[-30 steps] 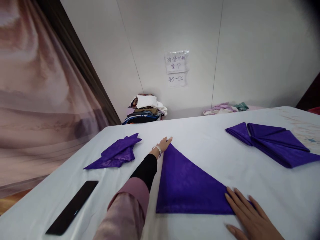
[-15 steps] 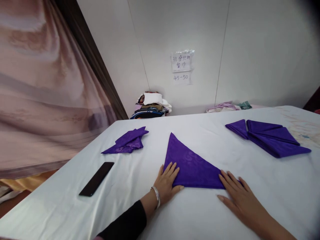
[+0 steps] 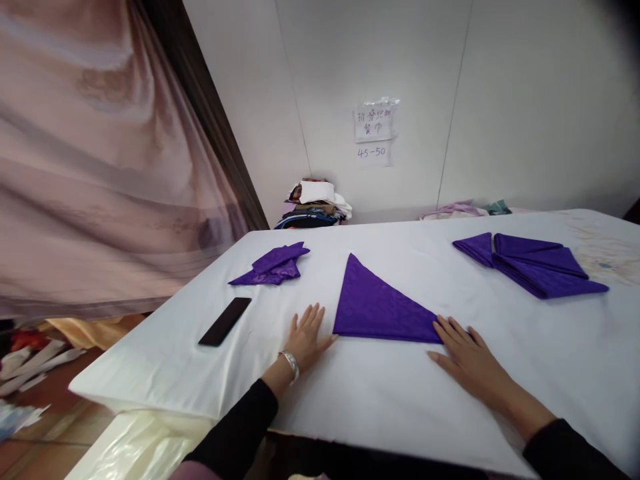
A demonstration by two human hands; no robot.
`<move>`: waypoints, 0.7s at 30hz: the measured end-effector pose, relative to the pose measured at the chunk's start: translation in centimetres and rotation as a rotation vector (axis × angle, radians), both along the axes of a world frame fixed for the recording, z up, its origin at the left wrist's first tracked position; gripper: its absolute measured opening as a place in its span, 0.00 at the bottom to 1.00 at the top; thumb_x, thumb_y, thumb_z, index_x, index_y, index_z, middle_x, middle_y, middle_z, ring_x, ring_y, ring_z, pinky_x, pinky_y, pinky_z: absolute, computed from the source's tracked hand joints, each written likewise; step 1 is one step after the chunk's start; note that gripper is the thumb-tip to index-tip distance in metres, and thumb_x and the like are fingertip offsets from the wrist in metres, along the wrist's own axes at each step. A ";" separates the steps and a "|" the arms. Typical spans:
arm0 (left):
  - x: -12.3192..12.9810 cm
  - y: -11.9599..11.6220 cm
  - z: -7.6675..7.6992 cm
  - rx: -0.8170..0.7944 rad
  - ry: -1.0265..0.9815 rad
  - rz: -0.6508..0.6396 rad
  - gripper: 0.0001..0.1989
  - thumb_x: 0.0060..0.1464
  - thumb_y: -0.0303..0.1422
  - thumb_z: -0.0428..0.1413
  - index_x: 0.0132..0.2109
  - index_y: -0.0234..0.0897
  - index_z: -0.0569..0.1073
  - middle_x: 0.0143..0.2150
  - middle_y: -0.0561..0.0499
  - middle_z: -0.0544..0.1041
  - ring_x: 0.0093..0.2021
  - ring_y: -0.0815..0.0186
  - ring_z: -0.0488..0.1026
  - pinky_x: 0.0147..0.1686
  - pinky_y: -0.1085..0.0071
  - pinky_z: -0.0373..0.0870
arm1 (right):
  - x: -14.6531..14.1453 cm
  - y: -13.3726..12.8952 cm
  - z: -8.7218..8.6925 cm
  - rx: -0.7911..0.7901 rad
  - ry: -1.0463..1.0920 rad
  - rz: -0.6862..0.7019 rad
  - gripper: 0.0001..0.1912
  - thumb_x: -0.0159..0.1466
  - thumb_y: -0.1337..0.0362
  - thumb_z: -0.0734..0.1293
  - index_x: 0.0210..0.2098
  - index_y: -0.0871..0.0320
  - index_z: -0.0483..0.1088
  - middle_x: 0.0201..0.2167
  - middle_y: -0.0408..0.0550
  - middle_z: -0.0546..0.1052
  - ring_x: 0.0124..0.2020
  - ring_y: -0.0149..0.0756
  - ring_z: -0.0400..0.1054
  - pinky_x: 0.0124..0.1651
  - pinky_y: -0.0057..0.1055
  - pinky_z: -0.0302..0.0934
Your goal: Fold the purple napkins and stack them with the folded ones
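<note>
Purple triangle [image 3: 381, 305] lies flat at the middle of the frame

A pink curtain [image 3: 115, 167] fills the upper left. Right of it, on the white tablecloth [image 3: 380, 400], sits a dark flat slab [image 3: 225, 322], with a loosely folded purple bundle [image 3: 274, 263] above and to its right. The left hand [image 3: 304, 339] lies palm down left of center, fingers slightly spread and thumb out toward the triangle's lower left corner; whether the thumb touches it I cannot tell. The triangle points upward, its long edge sloping down to the right hand [image 3: 470, 363], whose fingertips rest over that corner, fingers a little apart, thumb off the cloth. A purple folded set [image 3: 545, 267] lies at the right.

The triangle looks light, soft and thin, probably slightly slippery for its sheen, and not fragile. Its layers would likely slide, so the two lower corners or the upper tip seem the best places to take hold.

Count: one triangle, one bundle, one slab, two hands. The set shows several wedges; how many cloths make it up is unclear.
</note>
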State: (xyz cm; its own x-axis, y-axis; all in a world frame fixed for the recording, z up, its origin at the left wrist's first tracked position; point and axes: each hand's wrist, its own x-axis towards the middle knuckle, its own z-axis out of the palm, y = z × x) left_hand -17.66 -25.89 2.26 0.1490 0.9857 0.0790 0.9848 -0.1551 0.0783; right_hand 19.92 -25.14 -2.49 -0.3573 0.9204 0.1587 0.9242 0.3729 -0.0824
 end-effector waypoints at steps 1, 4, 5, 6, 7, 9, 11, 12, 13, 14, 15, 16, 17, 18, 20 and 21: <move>0.7 -0.4 0.1 0.024 -0.007 -0.072 0.35 0.55 0.52 0.43 0.64 0.37 0.50 0.65 0.41 0.51 0.65 0.55 0.45 0.59 0.46 0.45 | 0.0 0.0 0.1 -0.004 -0.001 -0.002 0.37 0.61 0.41 0.50 0.61 0.58 0.53 0.63 0.51 0.53 0.64 0.47 0.43 0.61 0.50 0.42; 3.1 -1.5 0.0 0.054 -0.005 -0.267 0.35 0.55 0.52 0.43 0.64 0.37 0.50 0.65 0.43 0.51 0.65 0.56 0.44 0.60 0.48 0.44 | -0.2 0.0 0.4 -0.017 0.001 -0.010 0.37 0.61 0.41 0.49 0.61 0.58 0.53 0.63 0.51 0.54 0.64 0.48 0.43 0.61 0.50 0.42; 3.6 -1.8 -0.1 0.047 0.002 -0.295 0.35 0.55 0.52 0.42 0.64 0.36 0.50 0.65 0.43 0.51 0.65 0.56 0.45 0.60 0.48 0.44 | -0.2 0.0 0.5 -0.024 -0.001 -0.012 0.37 0.61 0.41 0.49 0.61 0.58 0.53 0.63 0.51 0.54 0.64 0.48 0.43 0.61 0.50 0.42; 3.9 -2.0 -0.4 0.031 0.011 -0.306 0.35 0.56 0.52 0.42 0.63 0.36 0.51 0.65 0.43 0.52 0.65 0.56 0.46 0.60 0.48 0.45 | -0.3 0.0 0.6 -0.032 -0.003 -0.013 0.37 0.61 0.41 0.49 0.61 0.58 0.53 0.63 0.51 0.53 0.64 0.48 0.43 0.61 0.50 0.42; 3.8 -2.2 -0.7 0.012 0.020 -0.305 0.34 0.56 0.52 0.41 0.63 0.36 0.51 0.65 0.43 0.52 0.65 0.56 0.46 0.60 0.48 0.46 | -0.3 0.0 0.7 -0.040 -0.003 -0.013 0.37 0.61 0.41 0.49 0.62 0.58 0.53 0.63 0.51 0.53 0.64 0.47 0.42 0.61 0.50 0.41; 3.0 -2.3 -1.3 -0.022 0.037 -0.280 0.33 0.57 0.51 0.40 0.63 0.36 0.51 0.65 0.44 0.53 0.64 0.56 0.47 0.59 0.49 0.47 | -0.4 -0.1 1.0 -0.054 0.003 -0.010 0.38 0.62 0.41 0.48 0.62 0.59 0.52 0.63 0.52 0.52 0.64 0.47 0.42 0.61 0.49 0.41; 1.6 -2.2 -1.9 -0.027 0.052 -0.240 0.32 0.57 0.50 0.40 0.63 0.38 0.52 0.65 0.44 0.53 0.64 0.56 0.48 0.59 0.49 0.47 | -0.5 -0.1 1.2 -0.064 0.017 -0.010 0.37 0.62 0.41 0.48 0.62 0.59 0.51 0.64 0.52 0.51 0.64 0.46 0.41 0.61 0.49 0.40; 1.0 -2.1 -2.1 -0.018 0.058 -0.214 0.31 0.57 0.49 0.41 0.63 0.38 0.52 0.64 0.44 0.54 0.64 0.56 0.48 0.59 0.49 0.48 | -0.6 -0.1 1.4 -0.069 0.027 -0.007 0.37 0.62 0.42 0.47 0.62 0.59 0.51 0.64 0.52 0.51 0.64 0.46 0.41 0.61 0.49 0.40; 0.5 -1.9 -2.2 0.005 0.058 -0.173 0.30 0.58 0.49 0.41 0.63 0.39 0.54 0.64 0.43 0.55 0.64 0.56 0.49 0.58 0.48 0.49 | -0.6 -0.1 1.5 -0.075 0.037 -0.001 0.37 0.62 0.42 0.47 0.62 0.59 0.50 0.64 0.52 0.51 0.64 0.46 0.41 0.61 0.50 0.40; 0.3 -1.7 -2.3 0.039 0.056 -0.132 0.30 0.57 0.48 0.42 0.62 0.38 0.55 0.63 0.43 0.56 0.64 0.55 0.50 0.58 0.47 0.50 | -0.6 -0.1 1.6 -0.082 0.047 0.006 0.37 0.62 0.42 0.47 0.63 0.58 0.50 0.64 0.52 0.51 0.64 0.46 0.41 0.61 0.50 0.40; 0.5 -1.5 -2.2 0.079 0.050 -0.111 0.30 0.57 0.48 0.42 0.62 0.38 0.56 0.63 0.42 0.57 0.64 0.54 0.50 0.57 0.47 0.50 | -0.6 -0.1 1.7 -0.089 0.055 0.012 0.36 0.63 0.42 0.48 0.63 0.58 0.49 0.64 0.52 0.51 0.64 0.47 0.41 0.61 0.50 0.40; 1.0 -1.3 -2.0 0.115 0.042 -0.114 0.30 0.57 0.49 0.42 0.61 0.38 0.57 0.63 0.41 0.57 0.64 0.54 0.50 0.57 0.46 0.50 | -0.6 -0.1 1.8 -0.095 0.061 0.015 0.36 0.63 0.42 0.48 0.63 0.58 0.49 0.64 0.52 0.51 0.64 0.47 0.41 0.61 0.50 0.40; 1.9 -1.2 -1.7 0.142 0.033 -0.145 0.30 0.57 0.49 0.42 0.62 0.37 0.56 0.63 0.41 0.56 0.64 0.54 0.49 0.58 0.46 0.49 | -0.7 -0.1 1.9 -0.100 0.065 0.016 0.36 0.63 0.42 0.48 0.63 0.58 0.49 0.64 0.52 0.51 0.64 0.47 0.40 0.61 0.50 0.40; 2.9 -1.0 -1.3 0.157 0.024 -0.203 0.31 0.57 0.49 0.42 0.62 0.37 0.55 0.64 0.41 0.55 0.64 0.54 0.49 0.58 0.47 0.48 | -0.7 -0.1 2.0 -0.103 0.067 0.014 0.36 0.63 0.42 0.48 0.63 0.58 0.49 0.64 0.52 0.51 0.64 0.47 0.40 0.61 0.50 0.40; 5.3 -0.6 -0.7 0.136 0.009 -0.336 0.33 0.57 0.51 0.41 0.63 0.35 0.53 0.65 0.42 0.53 0.65 0.56 0.46 0.59 0.48 0.46 | -0.7 -0.1 2.1 -0.103 0.068 0.011 0.36 0.63 0.42 0.48 0.63 0.58 0.49 0.64 0.52 0.50 0.64 0.47 0.40 0.61 0.51 0.40; 6.4 -0.4 -0.5 0.117 0.004 -0.393 0.34 0.56 0.51 0.41 0.63 0.35 0.52 0.65 0.42 0.52 0.65 0.56 0.46 0.60 0.49 0.45 | -0.7 -0.1 2.1 -0.102 0.068 0.012 0.36 0.63 0.42 0.48 0.63 0.57 0.49 0.64 0.52 0.50 0.64 0.47 0.40 0.61 0.51 0.39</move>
State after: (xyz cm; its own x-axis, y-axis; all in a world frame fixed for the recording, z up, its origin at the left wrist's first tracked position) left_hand -11.26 -26.31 1.71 0.5131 0.8379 0.1862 0.8489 -0.5275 0.0343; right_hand 19.22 -25.27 -0.41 -0.3600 0.9287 0.0886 0.9106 0.3704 -0.1833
